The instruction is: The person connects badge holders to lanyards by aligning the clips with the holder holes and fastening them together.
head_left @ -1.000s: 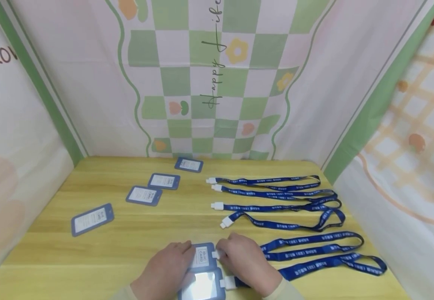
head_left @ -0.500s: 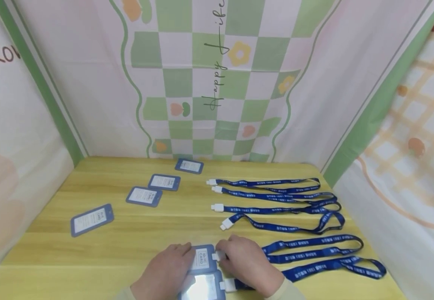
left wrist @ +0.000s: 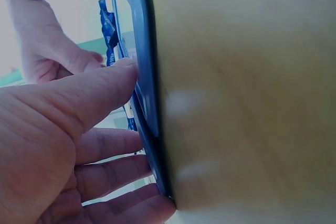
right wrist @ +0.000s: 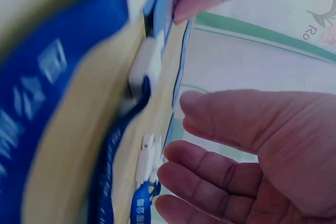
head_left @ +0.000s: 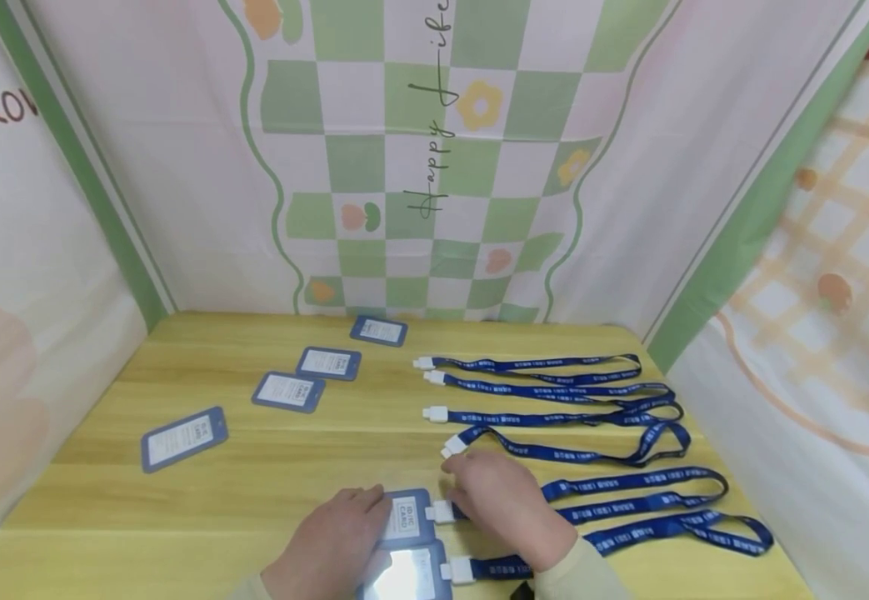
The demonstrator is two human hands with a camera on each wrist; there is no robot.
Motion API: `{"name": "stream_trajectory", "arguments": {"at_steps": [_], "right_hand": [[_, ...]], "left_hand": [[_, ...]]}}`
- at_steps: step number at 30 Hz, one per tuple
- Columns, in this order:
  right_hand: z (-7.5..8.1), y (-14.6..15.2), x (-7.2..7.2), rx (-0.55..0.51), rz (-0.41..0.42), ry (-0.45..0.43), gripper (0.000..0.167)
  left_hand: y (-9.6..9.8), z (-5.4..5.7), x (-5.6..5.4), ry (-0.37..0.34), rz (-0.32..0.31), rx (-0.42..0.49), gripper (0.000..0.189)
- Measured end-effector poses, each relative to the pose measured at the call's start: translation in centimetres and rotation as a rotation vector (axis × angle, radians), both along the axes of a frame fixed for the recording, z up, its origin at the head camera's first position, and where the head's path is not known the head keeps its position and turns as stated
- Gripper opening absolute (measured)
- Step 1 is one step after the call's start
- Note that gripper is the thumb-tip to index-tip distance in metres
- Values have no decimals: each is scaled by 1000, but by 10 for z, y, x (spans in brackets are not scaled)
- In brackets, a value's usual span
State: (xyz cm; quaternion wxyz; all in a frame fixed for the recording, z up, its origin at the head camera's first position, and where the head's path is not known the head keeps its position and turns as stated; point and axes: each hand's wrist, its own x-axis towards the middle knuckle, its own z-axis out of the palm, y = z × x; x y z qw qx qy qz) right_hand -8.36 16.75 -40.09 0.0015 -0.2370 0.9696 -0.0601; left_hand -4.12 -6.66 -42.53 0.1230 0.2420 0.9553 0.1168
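On the yellow wood-grain surface [head_left: 254,483] before a green-checked fabric backdrop [head_left: 471,167], the straight-fingered left hand [head_left: 332,537] touches a blue rectangular badge holder [head_left: 410,518] at bottom centre, the right hand [head_left: 500,504]'s grip loosely parted.

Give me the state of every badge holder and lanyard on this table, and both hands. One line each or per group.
Nearest badge holder: flat, clipped to a lanyard
Second-nearest badge holder: flat, clipped to another lanyard
Four farther badge holders: flat, unclipped
Four farther lanyards: laid out, unclipped
Left hand: touching both near holders
Right hand: holding nothing
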Motion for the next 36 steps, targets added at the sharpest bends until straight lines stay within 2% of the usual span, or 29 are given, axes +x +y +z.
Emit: {"name": "stream_trajectory", "arguments": {"at_steps": [4,9,13,21,30,36], "right_hand": [[2,3,-9,-7,-19,65,26],[4,5,-19,31,-44,108,26],[4,4,-27,42,-62,82,25],[1,4,-39,40,-50,54,24],[-3,1,-47,85,-70,17,25],[-7,-1,-50,109,-68,-12,22]], "left_hand": [[0,0,-1,-36,8,11,62],[0,-2,1,-38,-2,10,63],[0,-3,2,-22,-11,1,62],[-3,-2,2,79,-57,-8,59],[-2,0,2,73,-59,-6,59],[-2,-3,3,93,-65,10,60]]}}
